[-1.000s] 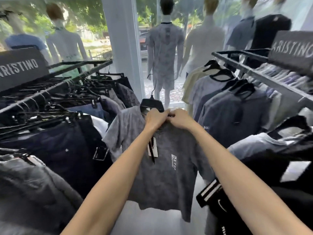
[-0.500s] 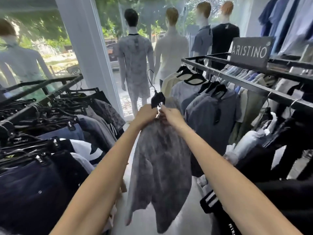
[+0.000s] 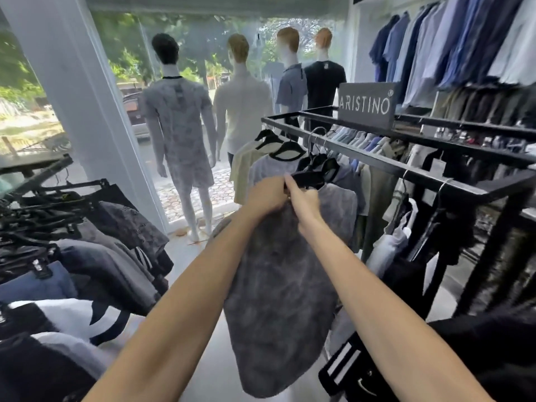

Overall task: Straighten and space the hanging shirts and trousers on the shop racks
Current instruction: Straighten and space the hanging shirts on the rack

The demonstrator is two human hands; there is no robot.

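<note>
A mottled grey T-shirt (image 3: 278,291) hangs from a black hanger (image 3: 309,179) that I hold up at the near end of the right-hand black rack (image 3: 406,166). My left hand (image 3: 268,195) grips the shirt's collar at the hanger's left shoulder. My right hand (image 3: 304,198) pinches the hanger and collar just beside it. The hanger's wire hook (image 3: 314,139) rises toward the rail among other hangers; whether it rests on the rail is hidden. Shirts (image 3: 261,163) on black hangers hang on that rail behind my hands.
A second black rack (image 3: 43,172) with dark trousers and shirts stands at the left. Several mannequins (image 3: 179,126) face the shop window ahead, beside a white pillar (image 3: 72,91). A grey ARISTINO sign (image 3: 365,104) sits on the right rack. Blue shirts (image 3: 452,44) hang on the right wall.
My view swung right, away from the left rack. Both hands carried the grey shirt on its hanger rightward to the right-hand rack, and the shirt turned edge-on.
</note>
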